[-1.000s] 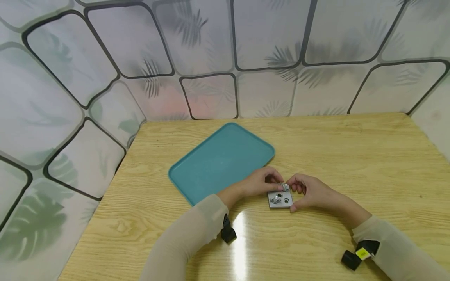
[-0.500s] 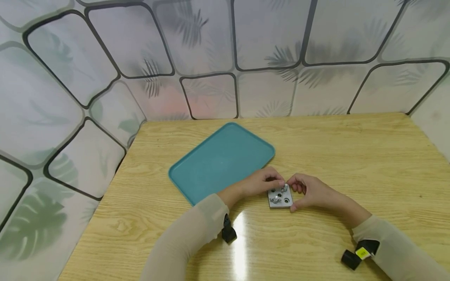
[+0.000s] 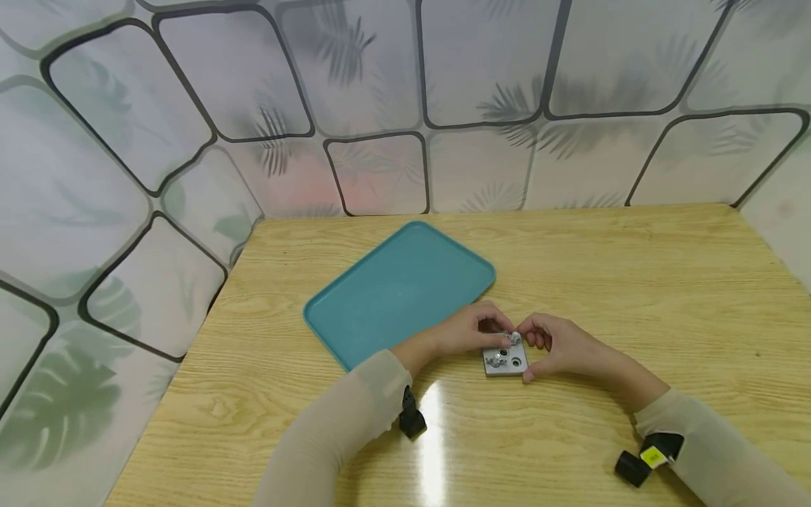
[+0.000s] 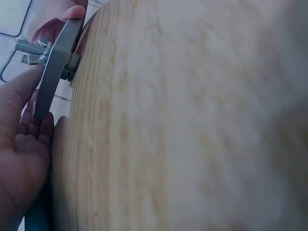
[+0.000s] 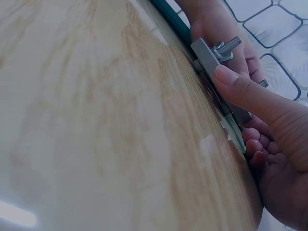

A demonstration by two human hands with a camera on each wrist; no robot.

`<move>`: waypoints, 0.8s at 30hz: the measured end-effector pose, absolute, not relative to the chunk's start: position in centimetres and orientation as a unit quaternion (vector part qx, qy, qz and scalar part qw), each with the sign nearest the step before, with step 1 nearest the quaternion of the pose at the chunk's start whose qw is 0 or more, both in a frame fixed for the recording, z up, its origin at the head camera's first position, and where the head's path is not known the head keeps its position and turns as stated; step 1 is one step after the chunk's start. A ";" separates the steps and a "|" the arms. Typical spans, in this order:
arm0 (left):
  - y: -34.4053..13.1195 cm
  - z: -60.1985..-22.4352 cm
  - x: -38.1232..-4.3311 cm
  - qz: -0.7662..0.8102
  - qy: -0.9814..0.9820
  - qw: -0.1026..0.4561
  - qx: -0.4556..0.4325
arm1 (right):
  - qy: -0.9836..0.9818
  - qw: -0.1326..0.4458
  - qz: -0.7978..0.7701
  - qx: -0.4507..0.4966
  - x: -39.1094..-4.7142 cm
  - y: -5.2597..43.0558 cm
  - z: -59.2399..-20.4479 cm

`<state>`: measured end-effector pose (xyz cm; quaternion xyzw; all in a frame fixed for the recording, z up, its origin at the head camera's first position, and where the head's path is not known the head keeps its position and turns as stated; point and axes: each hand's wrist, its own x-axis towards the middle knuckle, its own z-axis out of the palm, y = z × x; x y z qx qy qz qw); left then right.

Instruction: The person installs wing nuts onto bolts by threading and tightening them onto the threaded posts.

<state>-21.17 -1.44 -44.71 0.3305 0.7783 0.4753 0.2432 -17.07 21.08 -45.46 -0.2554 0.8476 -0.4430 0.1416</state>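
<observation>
A small square metal plate [image 3: 490, 372] with holes is held slightly above the wooden table, bolts passing through it. Two wing nuts sit on its upper face, the far-right wing nut [image 3: 516, 339] and the near-left wing nut [image 3: 497, 361]. My left hand [image 3: 465, 329] has its thumb and index finger at the far-right wing nut, pinching it. By its edges, my right hand [image 3: 564, 345] grips the plate, thumb on the near-right corner. The left wrist view shows threaded bolt ends [image 4: 30, 46] above the plate and a hex bolt head [image 4: 70, 65] below it.
A blue-green tray [image 3: 393, 296] lies behind and to the left of the plate, partly under the left forearm. The wooden table [image 3: 633, 274] reaches back to a patterned wall covering [image 3: 481, 169].
My left thumb has swept away from the near side of the far-right wing nut and back again. The plate and my right hand have stayed in place.
</observation>
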 end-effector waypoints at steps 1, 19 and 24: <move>-1.4 -44.8 -21.2 0.480 0.779 0.243 0.323 | 0.848 0.141 -0.443 -0.255 -17.1 21.1 -45.5; -1.4 -44.1 -20.9 0.469 0.789 0.248 0.310 | 0.848 0.146 -0.446 -0.247 -17.0 21.0 -45.3; -1.4 -44.6 -21.1 0.470 0.784 0.260 0.312 | 0.846 0.148 -0.449 -0.247 -17.0 21.1 -45.3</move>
